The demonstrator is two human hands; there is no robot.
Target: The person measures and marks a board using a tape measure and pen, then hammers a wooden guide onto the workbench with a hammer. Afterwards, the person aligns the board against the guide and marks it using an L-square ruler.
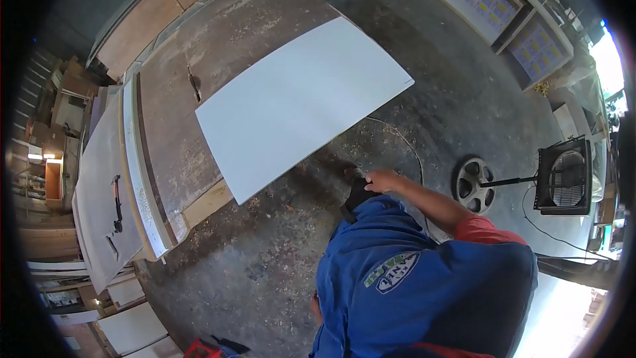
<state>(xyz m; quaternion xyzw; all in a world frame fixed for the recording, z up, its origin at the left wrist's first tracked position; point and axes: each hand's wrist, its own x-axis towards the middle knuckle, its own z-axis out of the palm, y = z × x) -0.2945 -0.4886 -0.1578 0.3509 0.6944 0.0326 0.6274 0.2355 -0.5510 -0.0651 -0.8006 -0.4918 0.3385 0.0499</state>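
Observation:
My right hand (382, 180) is at the lower edge of my blue apron (422, 283), beside my dark-clad leg. Its fingers look curled, but whether they grip anything is hidden. Only a small part of my left hand (315, 307) shows past the apron's left side. A large white rectangular panel (308, 104) lies flat on a wooden saw table (238, 35), its near edge overhanging. Left of the panel, a dark blade-like piece (195, 84) stands in a slot in the tabletop. A long, pale straight fence (141, 174) crosses the table's left part.
An orange-and-black tool (117, 204) lies on the left board. Sawdust and chips litter the concrete floor (258, 268). To the right are a fan (566, 179) on a wheel-shaped base (474, 185), a cable (410, 146) and an open cabinet frame (502, 44). Something red (202, 349) is at the bottom.

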